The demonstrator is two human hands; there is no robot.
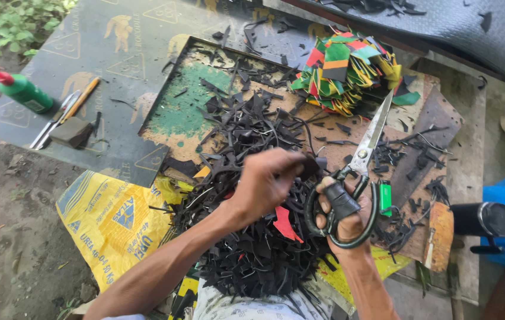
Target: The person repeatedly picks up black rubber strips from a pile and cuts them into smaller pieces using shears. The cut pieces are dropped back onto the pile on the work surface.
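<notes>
My right hand (347,220) grips the dark green handles of large scissors (364,155), whose steel blades point up and away toward a stack of coloured pieces (342,71). My left hand (267,181) is closed on a small dark scrap (310,166), held just left of the scissors' pivot. Both hands hover over a heap of black offcuts (252,237) that covers the board and my lap. A red scrap (284,223) lies in the heap below my hands.
A worn board (184,112) with green paint carries the offcuts. On a black rubber sheet (116,47) at the left lie a green glue bottle (21,90), a pencil (80,99), metal tools and a dark block. A yellow sack (113,222), a green lighter (386,197) and a black flask (483,219) are nearby.
</notes>
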